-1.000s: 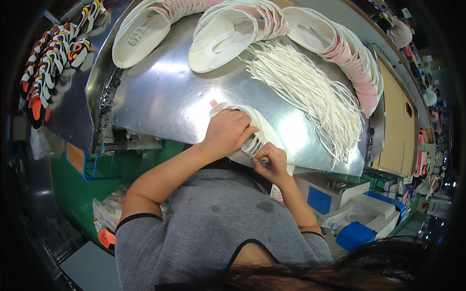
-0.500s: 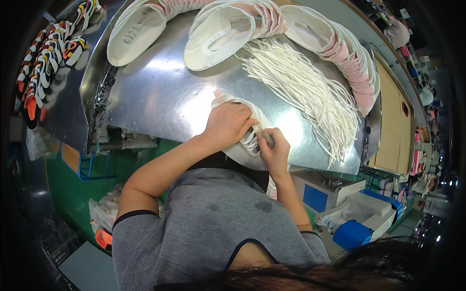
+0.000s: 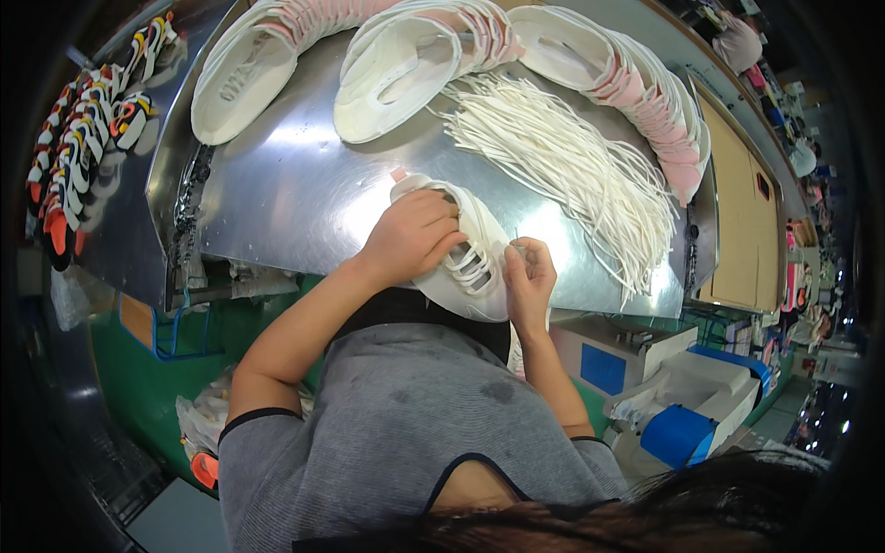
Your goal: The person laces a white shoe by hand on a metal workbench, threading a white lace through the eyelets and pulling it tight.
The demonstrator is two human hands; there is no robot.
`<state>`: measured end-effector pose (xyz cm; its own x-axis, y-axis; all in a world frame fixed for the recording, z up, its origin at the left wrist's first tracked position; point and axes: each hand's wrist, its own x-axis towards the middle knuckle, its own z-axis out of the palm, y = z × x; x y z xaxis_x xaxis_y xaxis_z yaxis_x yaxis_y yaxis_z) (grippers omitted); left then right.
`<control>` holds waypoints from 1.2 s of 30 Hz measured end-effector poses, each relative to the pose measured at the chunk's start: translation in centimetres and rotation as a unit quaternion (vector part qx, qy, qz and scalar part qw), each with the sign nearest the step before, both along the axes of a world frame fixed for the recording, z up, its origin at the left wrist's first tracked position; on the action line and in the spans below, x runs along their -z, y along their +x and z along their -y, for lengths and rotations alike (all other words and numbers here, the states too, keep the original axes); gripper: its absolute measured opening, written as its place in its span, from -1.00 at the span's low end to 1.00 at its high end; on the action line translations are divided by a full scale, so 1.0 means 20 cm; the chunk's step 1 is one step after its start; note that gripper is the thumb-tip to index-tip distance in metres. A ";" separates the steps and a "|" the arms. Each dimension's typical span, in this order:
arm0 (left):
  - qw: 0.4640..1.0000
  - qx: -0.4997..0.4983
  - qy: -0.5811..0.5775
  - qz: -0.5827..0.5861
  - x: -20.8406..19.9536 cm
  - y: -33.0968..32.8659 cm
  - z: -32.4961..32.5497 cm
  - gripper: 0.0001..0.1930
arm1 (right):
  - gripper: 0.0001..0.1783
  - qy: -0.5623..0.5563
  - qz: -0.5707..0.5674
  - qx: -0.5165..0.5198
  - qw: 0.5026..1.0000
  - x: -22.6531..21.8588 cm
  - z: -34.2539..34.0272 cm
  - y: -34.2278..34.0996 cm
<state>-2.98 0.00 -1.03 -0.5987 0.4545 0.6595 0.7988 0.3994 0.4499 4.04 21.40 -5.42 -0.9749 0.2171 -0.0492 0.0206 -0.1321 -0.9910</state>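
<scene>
Gripping shoe upper (image 3: 489, 241) threaded with laces (image 3: 472, 271)

At the dial's centre, the upper (image 3: 493, 247) is plain white, crossed by white laces (image 3: 471, 269), with a pale pink tab (image 3: 398, 173) at its 11 o'clock end. The stacks at 11 (image 3: 241, 88), 12 (image 3: 361, 97) and 2 o'clock (image 3: 678, 169) are white with pink parts. The lace bundle (image 3: 562, 170) towards 1 is all white. The worktop (image 3: 304, 194) is silver-grey; the shoes (image 3: 69, 184) at 10 mix black, white, yellow and orange-red. The shirt (image 3: 433, 405) at 6 is grey, finely ribbed, darkly spotted and black-trimmed. At 8, green floor (image 3: 134, 382); at 4, an off-white machine (image 3: 710, 392) with blue panels (image 3: 678, 435).
</scene>
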 end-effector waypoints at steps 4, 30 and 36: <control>0.992 -0.111 -0.054 -0.021 -0.06 0.18 0.11 -0.75 | -0.91 -0.001 0.017 0.066 0.998 -0.03 0.00 -0.01; 0.484 0.198 0.503 0.688 0.10 0.30 0.09 -0.46 | -0.78 -0.312 0.030 -0.025 0.949 -0.21 0.11 0.05; 0.530 0.161 0.513 0.655 0.05 0.42 0.12 -0.41 | -0.60 -0.317 -0.046 0.016 0.947 -0.29 0.13 0.07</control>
